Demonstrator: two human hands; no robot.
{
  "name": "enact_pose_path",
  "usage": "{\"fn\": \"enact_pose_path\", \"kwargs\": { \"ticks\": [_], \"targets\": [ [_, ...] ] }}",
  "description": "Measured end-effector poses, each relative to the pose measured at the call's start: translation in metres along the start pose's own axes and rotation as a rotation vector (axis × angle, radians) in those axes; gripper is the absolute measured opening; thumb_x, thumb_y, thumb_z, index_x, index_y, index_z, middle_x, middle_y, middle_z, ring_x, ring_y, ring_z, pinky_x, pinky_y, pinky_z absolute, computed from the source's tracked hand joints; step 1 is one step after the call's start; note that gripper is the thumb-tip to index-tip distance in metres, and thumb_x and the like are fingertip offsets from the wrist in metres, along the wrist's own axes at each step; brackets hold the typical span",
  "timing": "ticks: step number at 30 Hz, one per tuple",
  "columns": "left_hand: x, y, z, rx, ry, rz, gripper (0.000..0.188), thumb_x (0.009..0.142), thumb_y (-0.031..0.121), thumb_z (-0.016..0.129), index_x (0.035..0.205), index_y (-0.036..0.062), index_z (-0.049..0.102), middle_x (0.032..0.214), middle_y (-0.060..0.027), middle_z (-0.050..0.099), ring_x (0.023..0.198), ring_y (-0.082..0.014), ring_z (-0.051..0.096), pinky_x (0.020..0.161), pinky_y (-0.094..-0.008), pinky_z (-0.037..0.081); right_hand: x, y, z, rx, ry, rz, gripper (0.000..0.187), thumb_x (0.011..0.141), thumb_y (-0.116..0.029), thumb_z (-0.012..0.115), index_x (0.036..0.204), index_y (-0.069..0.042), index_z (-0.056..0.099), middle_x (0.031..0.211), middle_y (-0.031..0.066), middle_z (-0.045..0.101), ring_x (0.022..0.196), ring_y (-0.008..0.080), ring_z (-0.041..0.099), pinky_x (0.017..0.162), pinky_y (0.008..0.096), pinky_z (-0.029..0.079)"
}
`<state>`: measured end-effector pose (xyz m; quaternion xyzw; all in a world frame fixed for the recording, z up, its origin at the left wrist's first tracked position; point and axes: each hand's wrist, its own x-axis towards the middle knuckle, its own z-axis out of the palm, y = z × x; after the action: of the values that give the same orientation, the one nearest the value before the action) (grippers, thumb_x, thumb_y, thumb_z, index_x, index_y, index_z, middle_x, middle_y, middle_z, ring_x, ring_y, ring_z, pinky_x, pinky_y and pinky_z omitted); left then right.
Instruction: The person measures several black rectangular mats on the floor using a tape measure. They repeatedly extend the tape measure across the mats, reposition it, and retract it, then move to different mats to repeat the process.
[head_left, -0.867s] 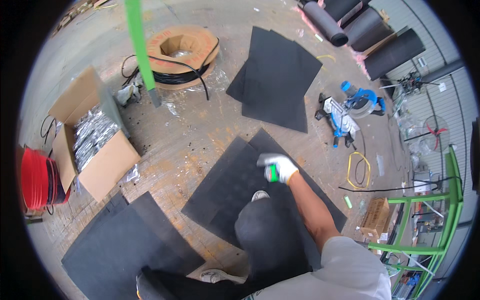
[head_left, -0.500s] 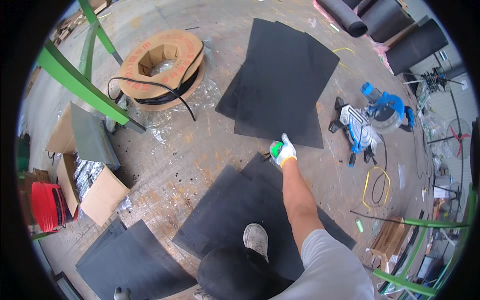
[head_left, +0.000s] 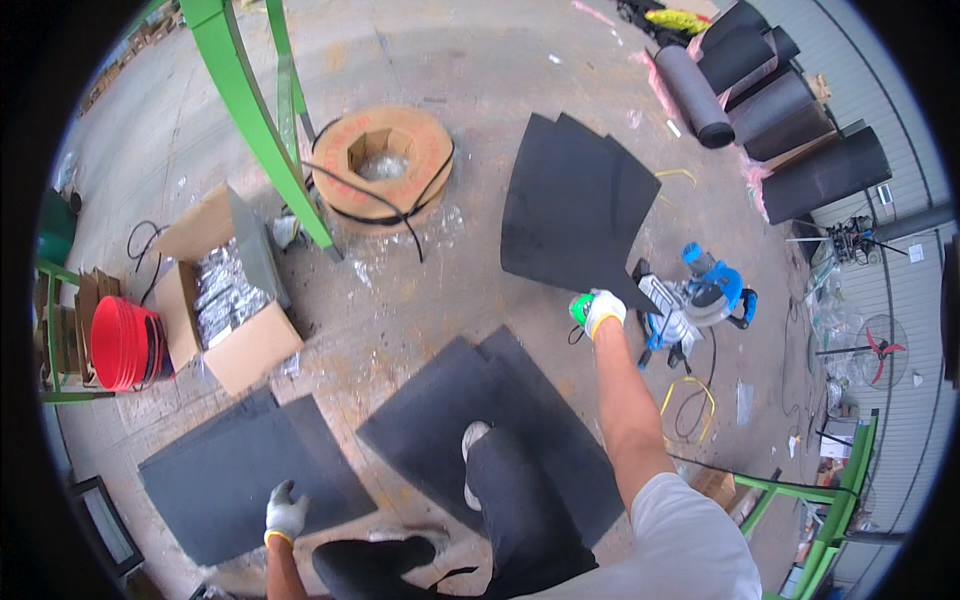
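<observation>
1. Down at the lower left, the left hand (head_left: pixel 287 510) swings fully into view over the near-left sheets (head_left: pixel 215 475), fingers spread, apparently empty; contact unclear.
2. Mid-floor, a shoe (head_left: pixel 473 436) presses the middle sheets (head_left: pixel 440 385).
3. Farther out, the right hand (head_left: pixel 606 309) now meets the far sheets (head_left: pixel 565 205), fingers curled round a green object (head_left: pixel 580 307); any pinch on the edge, can't tell.
4. Beyond, that stack's outline shifts, its near edge seemingly bent: handling now centres there.

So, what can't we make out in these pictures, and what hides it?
Head view: part of the green object, hidden by the right hand.
Head view: whether the left hand touches the black sheet below; the hand covers any contact.
Head view: green post, top cut off by the upper edge.
</observation>
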<state>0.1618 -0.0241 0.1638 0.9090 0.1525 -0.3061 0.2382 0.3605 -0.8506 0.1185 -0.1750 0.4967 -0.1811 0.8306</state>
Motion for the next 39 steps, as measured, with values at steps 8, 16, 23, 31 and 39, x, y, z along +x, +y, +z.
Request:
{"fn": "enact_pose_path", "kwargs": {
  "ticks": [8, 16, 23, 31, 39],
  "targets": [
    [-0.111, 0.056, 0.016, -0.071, -0.3, -0.245, 0.068, 0.094, 0.039, 0.076, 0.143, -0.0065, 0.066, 0.139, -0.025, 0.073, 0.127, -0.0358, 0.071, 0.109, -0.0414, 0.054, -0.002, 0.104, -0.059, -0.09, 0.308, 0.224, 0.019, 0.108, -0.018, 0.057, 0.106, -0.01, 0.075, 0.109, 0.0079, 0.076, 0.103, 0.028, 0.072, 0.097, 0.0434, 0.057],
    [0.041, 0.217, 0.096, -0.887, -0.319, -0.527, 0.032, 0.108, 0.036, 0.067, 0.113, 0.0046, 0.07, 0.087, -0.0011, 0.068, 0.076, -0.0158, 0.063, 0.07, -0.0318, 0.051, -0.001, 0.168, -0.093, 0.137, 0.038, 0.382, 0.021, 0.107, -0.019, 0.058, 0.09, -0.012, 0.069, 0.083, 0.0098, 0.068, 0.077, 0.0274, 0.066, 0.083, 0.0434, 0.061],
    [0.249, 0.47, 0.161, -1.317, -0.493, -0.349, 0.074, 0.101, 0.055, 0.076, 0.148, 0.0034, 0.052, 0.151, -0.0217, 0.058, 0.134, -0.0395, 0.061, 0.109, -0.0552, 0.055, -0.036, 0.161, -0.034, -0.091, -0.159, 0.487, 0.016, 0.101, -0.016, 0.075, 0.09, -0.005, 0.07, 0.079, 0.0083, 0.069, 0.064, 0.0211, 0.065, 0.059, 0.0363, 0.055],
    [0.247, 0.602, 0.138, -1.361, -0.457, -0.202, 0.017, 0.109, 0.012, 0.066, 0.119, 0.0014, 0.075, 0.122, -0.0189, 0.078, 0.11, -0.035, 0.077, 0.098, -0.0453, 0.065, -0.066, 0.096, -0.022, 0.354, -0.043, 0.328, 0.049, 0.097, -0.055, 0.08, 0.108, -0.007, 0.077, 0.089, 0.0114, 0.076, 0.072, 0.0233, 0.071, 0.061, 0.0387, 0.057],
    [0.143, 0.742, 0.077, -1.241, -0.411, 0.182, 0.021, 0.107, 0.01, 0.067, 0.125, -0.0003, 0.074, 0.121, -0.0193, 0.078, 0.104, -0.0337, 0.079, 0.088, -0.0445, 0.069, -0.107, -0.002, 0.001, 0.091, -0.141, 0.127, 0.035, 0.11, -0.034, 0.065, 0.121, -0.003, 0.077, 0.123, 0.0155, 0.081, 0.067, 0.0171, 0.065, 0.057, 0.0365, 0.057]
  ]
}}
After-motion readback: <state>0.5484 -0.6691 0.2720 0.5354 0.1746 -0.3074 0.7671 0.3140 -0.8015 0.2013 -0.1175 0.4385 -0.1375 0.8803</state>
